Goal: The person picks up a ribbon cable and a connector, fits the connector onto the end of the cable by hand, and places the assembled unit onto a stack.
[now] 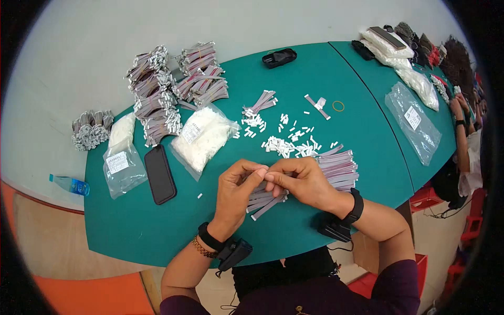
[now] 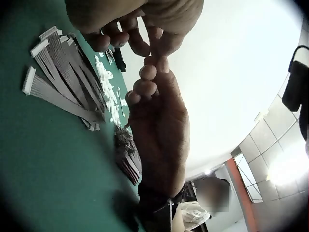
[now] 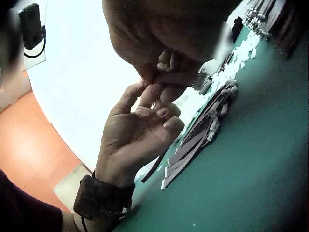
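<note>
In the head view my left hand [image 1: 233, 191] and right hand [image 1: 310, 186] meet fingertip to fingertip above the table. Thumbs and forefingers pinch a small piece, mostly hidden by the fingers. From the right wrist a flat grey ribbon cable [image 3: 186, 79] with a comb-like end shows at the right hand's fingers. The left wrist view has the fingers of both hands curled close together. Below the hands lies a bunch of grey ribbon cables [image 2: 63, 79] with white end connectors. More ribbon cables [image 1: 338, 169] lie beside the right hand.
Loose white connectors [image 1: 283, 147] are scattered beyond the hands. A bag of white parts [image 1: 202, 139], a phone [image 1: 160, 174] and stacked cable bundles [image 1: 155, 97] stand to the left. At the right are a clear bag [image 1: 415, 126] and a rubber band [image 1: 338, 106].
</note>
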A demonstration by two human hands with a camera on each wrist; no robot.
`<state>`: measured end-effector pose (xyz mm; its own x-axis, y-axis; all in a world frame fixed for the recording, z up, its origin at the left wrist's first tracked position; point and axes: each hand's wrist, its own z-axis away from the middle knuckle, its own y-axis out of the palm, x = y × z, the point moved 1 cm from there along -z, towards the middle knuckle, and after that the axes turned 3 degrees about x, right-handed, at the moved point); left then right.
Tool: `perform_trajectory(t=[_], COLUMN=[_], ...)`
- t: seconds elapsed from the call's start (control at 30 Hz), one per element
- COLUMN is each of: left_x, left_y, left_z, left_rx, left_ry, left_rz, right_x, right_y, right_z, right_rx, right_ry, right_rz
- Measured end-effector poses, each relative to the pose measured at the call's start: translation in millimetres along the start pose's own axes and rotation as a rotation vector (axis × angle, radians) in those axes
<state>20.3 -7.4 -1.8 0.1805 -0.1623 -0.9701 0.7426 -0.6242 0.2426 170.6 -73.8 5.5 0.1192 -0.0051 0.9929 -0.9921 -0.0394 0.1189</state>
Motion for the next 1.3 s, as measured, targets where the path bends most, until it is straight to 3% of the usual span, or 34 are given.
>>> perform_trajectory(t=[0.17, 0.27, 0.4, 0.5, 0.53, 0.63, 0.73, 1.03, 1.23, 1.3], left_x=[-12, -31, -27, -21, -12, 1, -1, -1, -2, 2], left_y=[-5, -3, -14, -10, -13, -15, -8, 2, -4, -13], left_z=[-10, -21, -56, -71, -76, -81, -80, -72, -67, -65], left_rx=[0.097, 0.125, 0.181, 0.105, 0.076, 0.041, 0.039, 0.054, 0.039, 0.078], left_ry=[-0.139, -0.096, 0.16, 0.043, 0.124, 0.109, 0.024, 0.126, 0.076, 0.119], left_rz=[-0.057, -0.256, -0.693, -0.999, -1.035, -1.122, -1.133, -1.106, -1.095, -0.767], right_x=[1, 8, 20, 21, 20, 22, 23, 15, 14, 11], right_y=[-12, -21, -31, -37, -38, -39, -40, -40, -39, -39], right_z=[-3, -6, -7, -8, -8, -8, -7, -10, -10, -12], right_rx=[0.006, -0.032, -0.123, -0.148, -0.15, -0.145, -0.138, -0.105, -0.13, -0.129], right_ry=[-0.031, -0.058, -0.103, -0.146, -0.145, -0.156, -0.169, -0.194, -0.169, -0.173], right_rz=[-0.064, -0.071, -0.054, -0.064, -0.059, -0.061, -0.069, -0.104, -0.078, -0.072])
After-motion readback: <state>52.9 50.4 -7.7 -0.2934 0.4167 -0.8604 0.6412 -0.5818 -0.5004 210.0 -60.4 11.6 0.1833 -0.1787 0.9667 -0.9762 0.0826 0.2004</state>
